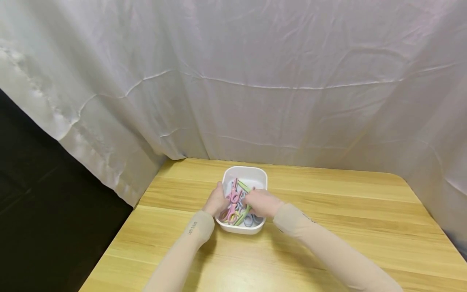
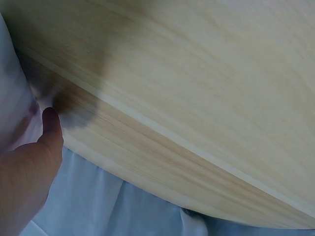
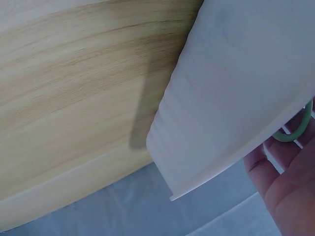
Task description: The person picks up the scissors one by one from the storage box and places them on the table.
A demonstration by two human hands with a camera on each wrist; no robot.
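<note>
A white plastic bin (image 1: 240,230) stands on the wooden table, holding several pairs of scissors. Pink scissors (image 1: 234,198) lie on top at the left, with pale blue scissors (image 1: 248,221) lower down. My left hand (image 1: 216,201) grips the bin's left side, one finger lying along the outer wall in the left wrist view. Reaching over the right rim, my right hand (image 1: 262,202) holds green scissors (image 1: 243,215) among the others. The right wrist view shows their green handle loop (image 3: 291,137) against my fingers, partly hidden by the bin wall.
The wooden table (image 1: 339,202) extends to both sides of the bin. A pale grey curtain (image 1: 277,101) hangs along its back edge. Dark cloth (image 1: 47,202) hangs beyond the table's left edge.
</note>
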